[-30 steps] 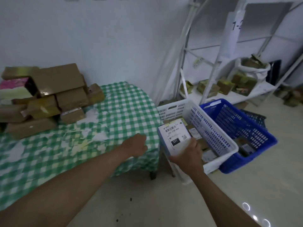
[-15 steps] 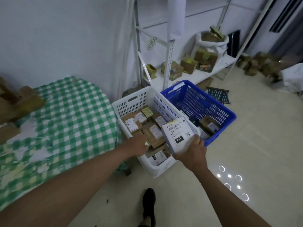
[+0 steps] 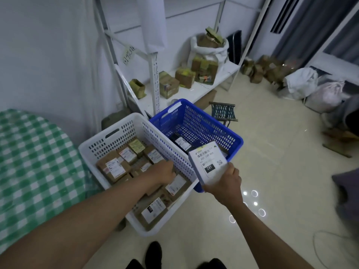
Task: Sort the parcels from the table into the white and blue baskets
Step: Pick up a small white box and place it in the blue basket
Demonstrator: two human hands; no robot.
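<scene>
My right hand grips a white parcel with a barcode label, held over the near corner of the blue basket. The blue basket holds a few dark parcels. Beside it on the left stands the white basket, filled with several brown parcels. My left hand hangs over the white basket, fingers curled, just above the parcels; whether it holds anything is hidden. The green checked table lies at the left edge.
A white metal shelf behind the baskets carries several brown boxes and a white sack. A small dark stool stands right of the blue basket. Bags and boxes line the far right floor. My shoes show at the bottom.
The view has swung right, away from the table. My right hand carried the white parcel from over the white basket to the blue basket's near corner. My left hand moved over the white basket.
</scene>
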